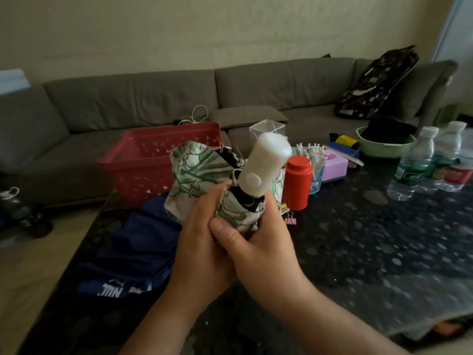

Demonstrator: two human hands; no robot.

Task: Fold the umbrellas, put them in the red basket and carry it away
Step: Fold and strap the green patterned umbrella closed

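Both hands raised at centre frame, clasped together round a green-and-white patterned umbrella (pixel 204 172); left hand (pixel 202 242) wrapped on the fabric from 9 o'clock, right hand (pixel 266 249) from 3 o'clock, thumb pressed across the folds, fingers (pixel 271 203) curled tight on the bundle; white handle (pixel 263 165) pointing up toward 1 o'clock. Below, dark speckled tabletop (pixel 358 247); grey sofa (pixel 153 98) along the far wall. Red basket (pixel 153 162) at 10 o'clock of the hands, contents hidden; blue umbrella (pixel 133 252) lying at 8 o'clock; red bottle (pixel 298 183) at 3 o'clock of the handle.
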